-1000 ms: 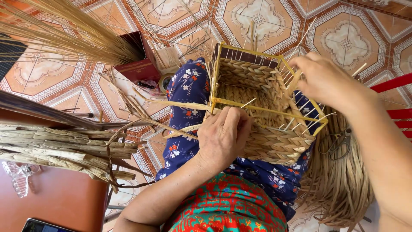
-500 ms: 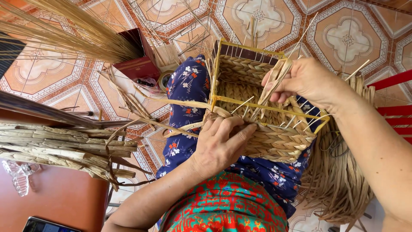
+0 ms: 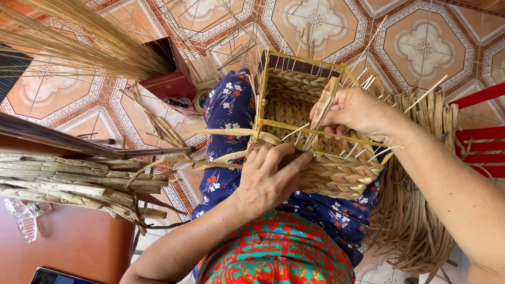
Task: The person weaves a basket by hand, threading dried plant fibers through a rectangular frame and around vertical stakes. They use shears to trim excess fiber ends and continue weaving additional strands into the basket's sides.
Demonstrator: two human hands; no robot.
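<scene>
The woven basket (image 3: pixel 321 158) rests on the person's lap. The left hand (image 3: pixel 268 179) presses flat against its side, apparently gripping nothing, while the right hand (image 3: pixel 355 113) pinches a dried leaf strip (image 3: pixel 323 108) above the rim.

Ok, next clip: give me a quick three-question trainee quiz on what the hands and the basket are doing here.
1. True or false: the left hand rests on the outer side of the woven basket.
2. What does the right hand pinch? A) a flat dried strip B) scissors C) a phone
3. Fill in: the basket sits on the person's lap, on ____ floral fabric.

Key: 1 true; 2 A; 3 blue. A bundle of dried fibre lies off to one side, over the tiled floor.
</scene>
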